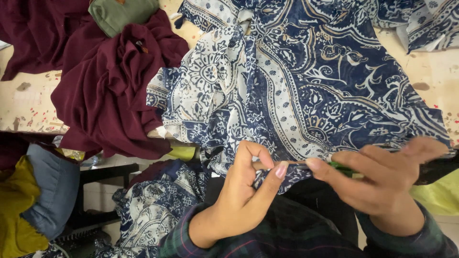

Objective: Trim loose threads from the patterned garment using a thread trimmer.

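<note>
I see a thin, matt blue-and-white patterned cloth (306,81), softly creased, pinched at its lower edge. At upper left lies a heavier maroon fabric (110,91), dull and deeply folded, on a pale surface (28,102) that looks rough and paint-speckled. The green tool (342,167) at lower right looks like smooth plastic.

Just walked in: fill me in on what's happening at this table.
A person is working on the edge of a blue and white patterned garment spread over a worn table. The left hand pinches the fabric's hem, while the right hand holds a small green-handled tool against it; what kind of tool is hard to tell. A heap of maroon cloth lies to the left, and more patterned fabric hangs below the table edge.
</note>
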